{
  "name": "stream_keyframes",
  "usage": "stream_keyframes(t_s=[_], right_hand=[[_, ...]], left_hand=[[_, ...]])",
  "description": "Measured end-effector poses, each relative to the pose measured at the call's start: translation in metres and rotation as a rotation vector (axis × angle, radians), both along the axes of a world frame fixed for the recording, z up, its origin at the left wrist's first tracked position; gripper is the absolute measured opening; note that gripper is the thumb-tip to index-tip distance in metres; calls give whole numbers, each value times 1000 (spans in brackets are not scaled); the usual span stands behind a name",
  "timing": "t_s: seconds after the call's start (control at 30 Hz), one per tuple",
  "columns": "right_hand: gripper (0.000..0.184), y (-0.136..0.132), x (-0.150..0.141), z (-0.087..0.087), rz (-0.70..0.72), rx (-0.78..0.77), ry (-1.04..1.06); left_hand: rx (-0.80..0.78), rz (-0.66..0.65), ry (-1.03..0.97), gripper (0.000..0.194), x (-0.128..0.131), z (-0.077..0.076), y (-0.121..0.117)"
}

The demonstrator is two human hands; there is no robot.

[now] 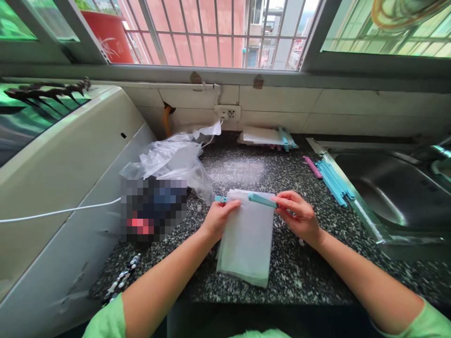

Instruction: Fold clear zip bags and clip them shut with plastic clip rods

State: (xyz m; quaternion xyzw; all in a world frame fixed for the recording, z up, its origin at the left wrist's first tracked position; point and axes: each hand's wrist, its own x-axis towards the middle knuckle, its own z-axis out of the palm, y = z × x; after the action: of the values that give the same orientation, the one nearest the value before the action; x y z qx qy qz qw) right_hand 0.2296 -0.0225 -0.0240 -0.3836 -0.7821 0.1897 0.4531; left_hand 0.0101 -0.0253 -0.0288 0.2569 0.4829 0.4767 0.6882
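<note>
My left hand [216, 219] grips the upper left edge of a stack of frosted plastic bags [246, 244], its thumb pressed on the front. A teal bag clip end [220, 199] sticks out above that hand at the stack's left side; how much lies behind the bags is hidden. Between the fingertips of my right hand [299, 215] is the right end of another teal bag clip [261, 200]. This clip lies slantwise across the front of the stack, near its top edge. Whether it is open or clasped, I cannot tell.
Several teal clips [333, 180] and a pink clip [312, 166] lie beside the steel sink [380, 188]. Packed bags with clips [266, 137] rest by the wall. Crumpled clear plastic [172, 155] and a blurred-out object [153, 209] are on the left, near the stove [88, 136].
</note>
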Motion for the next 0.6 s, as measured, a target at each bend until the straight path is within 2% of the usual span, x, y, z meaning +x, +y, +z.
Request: stream_keyframes(t_s=[0.13,0.2,0.43,0.6], right_hand=[[23,-1,-1,-1,17,-30,12],[24,-1,-2,-4,13,-102,59],[49,1,-10,-14,50,-627,488],[34,1,-15,-10,88,-838,540]], left_hand=[[41,-8,-19,29,2,-1,-1],[72,-6,-7,29,2,-1,-1],[220,-29,105,24,4,-3,-4],[338,-77,233,23,6,1,-7]])
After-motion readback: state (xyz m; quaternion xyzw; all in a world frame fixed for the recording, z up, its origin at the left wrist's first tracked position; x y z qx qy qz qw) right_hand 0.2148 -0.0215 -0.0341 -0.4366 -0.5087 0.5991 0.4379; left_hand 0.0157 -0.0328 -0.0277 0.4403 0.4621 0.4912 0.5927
